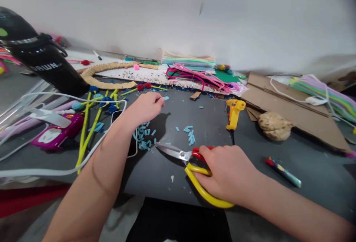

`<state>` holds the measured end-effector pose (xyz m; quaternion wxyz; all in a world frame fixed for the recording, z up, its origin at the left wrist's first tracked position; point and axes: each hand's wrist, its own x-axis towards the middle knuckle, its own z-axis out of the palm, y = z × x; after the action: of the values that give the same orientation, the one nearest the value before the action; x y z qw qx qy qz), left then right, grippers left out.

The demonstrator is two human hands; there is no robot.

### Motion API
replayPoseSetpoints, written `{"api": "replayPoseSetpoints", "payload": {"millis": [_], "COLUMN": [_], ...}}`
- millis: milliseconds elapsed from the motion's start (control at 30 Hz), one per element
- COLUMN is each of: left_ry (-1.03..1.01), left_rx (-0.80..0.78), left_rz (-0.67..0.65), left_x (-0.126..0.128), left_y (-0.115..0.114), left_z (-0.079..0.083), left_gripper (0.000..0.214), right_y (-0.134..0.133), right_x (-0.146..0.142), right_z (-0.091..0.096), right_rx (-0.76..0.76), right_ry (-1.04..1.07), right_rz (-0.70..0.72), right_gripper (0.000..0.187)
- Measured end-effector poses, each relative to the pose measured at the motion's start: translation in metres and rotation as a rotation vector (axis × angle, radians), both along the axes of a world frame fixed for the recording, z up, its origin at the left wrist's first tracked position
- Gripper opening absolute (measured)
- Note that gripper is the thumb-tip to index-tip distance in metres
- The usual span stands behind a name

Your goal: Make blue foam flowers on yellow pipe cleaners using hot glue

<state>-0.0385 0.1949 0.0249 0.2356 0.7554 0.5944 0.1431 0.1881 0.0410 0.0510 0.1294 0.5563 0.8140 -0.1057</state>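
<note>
My right hand (226, 171) is wrapped round the scissors (182, 155), whose handles are red and yellow. The blades lie together and point left, low over the dark table. Further back, my left hand (148, 106) is closed in a pinch, with a small light-blue piece (166, 98) showing at its fingertips. Below that hand is a heap of cut light-blue pieces (144, 136), partly beside a dark phone-like object (132, 145) that my forearm covers in part. A smaller cluster of blue pieces (191, 136) lies just beyond the scissors.
A yellow glue gun (235, 114) stands right of centre, near cardboard (292, 108) and a round tan lump (274, 125). At left are a black bottle (41, 54), a white cable (91, 156) and a magenta device (57, 132). Pink pipe cleaners (194, 75) lie behind.
</note>
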Motion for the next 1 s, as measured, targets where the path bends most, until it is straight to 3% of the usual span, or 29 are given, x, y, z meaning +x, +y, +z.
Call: {"api": "replayPoseSetpoints", "payload": {"millis": [333, 700, 867, 1000], "left_ry": [-0.003, -0.166, -0.284, -0.292], "left_rx": [0.044, 0.177, 0.301, 0.364], "left_rz": [-0.018, 0.145, 0.192, 0.182], "left_x": [0.002, 0.001, -0.001, 0.000], "left_y": [-0.002, -0.009, -0.016, -0.022], "left_z": [0.002, 0.018, 0.026, 0.029], "left_gripper": [0.032, 0.030, 0.032, 0.034], "right_y": [0.003, -0.002, 0.005, 0.027], "right_x": [-0.019, 0.012, 0.039, 0.062], "right_z": [0.007, 0.021, 0.026, 0.020], "right_rx": [-0.010, -0.006, 0.020, 0.026], "right_ry": [-0.100, -0.200, -0.213, -0.196], "right_rz": [0.040, -0.020, -0.157, -0.325], "right_gripper": [0.039, 0.034, 0.039, 0.040]}}
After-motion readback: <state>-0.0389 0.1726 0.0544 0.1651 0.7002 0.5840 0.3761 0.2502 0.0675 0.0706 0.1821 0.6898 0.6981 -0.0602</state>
